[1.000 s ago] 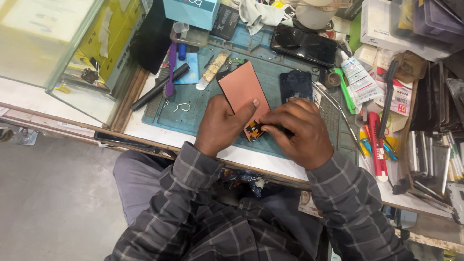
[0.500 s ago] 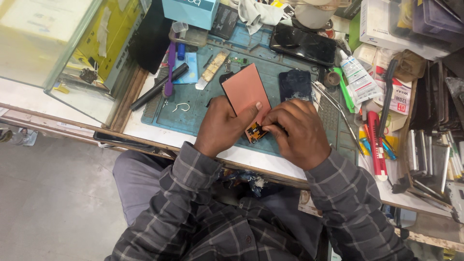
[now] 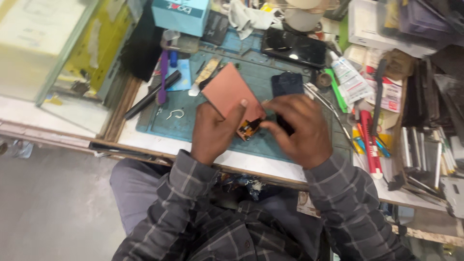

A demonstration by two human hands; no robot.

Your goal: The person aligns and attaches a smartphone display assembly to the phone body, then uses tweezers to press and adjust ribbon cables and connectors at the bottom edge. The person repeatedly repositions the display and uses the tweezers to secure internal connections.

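Over the last second my two hands had drawn closer together above the blue mat (image 3: 193,123). The left hand (image 3: 215,130) had slid forward so that its thumb and forefinger now pinched the near edge of the pink panel (image 3: 227,89), which lay tilted on the mat, its far corner pointing away from me. The right hand (image 3: 297,130) had come in from the right, fingers curled down; whatever it gripped was hidden under the knuckles, so I could not tell what it held. Between the two hands sat the small orange-and-black connector (image 3: 249,128), joined to the panel's near corner, and both sets of fingertips had closed on it. I judged the work had narrowed from holding the panel to fine handling at that connector.

Just beyond the right hand lay a small dark phone (image 3: 286,83), and farther back a larger black phone (image 3: 294,48). Tweezers (image 3: 328,108) lay beside the right wrist, a white tube (image 3: 350,82) and a red tool (image 3: 369,140) farther right. A black pen (image 3: 152,94) and a purple tool (image 3: 163,77) lay left on the crowded tabletop (image 3: 145,140). A little wire hook (image 3: 176,114) sat near the left hand.
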